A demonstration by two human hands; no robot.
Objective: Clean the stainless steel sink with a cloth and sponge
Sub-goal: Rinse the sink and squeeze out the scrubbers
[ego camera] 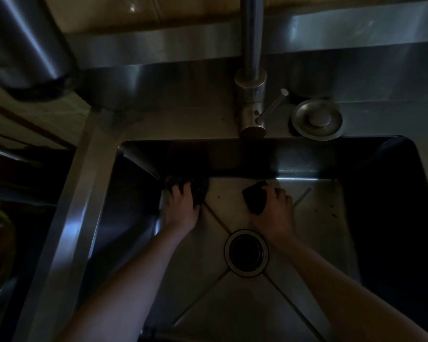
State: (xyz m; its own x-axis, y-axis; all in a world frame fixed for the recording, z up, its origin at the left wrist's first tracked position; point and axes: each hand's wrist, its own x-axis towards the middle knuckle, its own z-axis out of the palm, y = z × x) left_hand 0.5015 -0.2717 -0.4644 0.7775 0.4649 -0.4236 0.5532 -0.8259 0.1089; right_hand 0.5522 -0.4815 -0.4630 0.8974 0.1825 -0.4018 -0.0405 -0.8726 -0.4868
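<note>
Dark sink. Left hand presses dark cloth in far-left corner. Right hand clamped on black sponge. Fingertips hidden.

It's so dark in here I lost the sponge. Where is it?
In the head view, the sponge is under the right hand on the sink floor, just above the drain, right of centre.

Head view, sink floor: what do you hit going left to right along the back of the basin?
Dark cloth under the left hand → dark sponge held by the right hand → thin pale stick-like item → dark specks → shadowed right wall of the sink.
</note>
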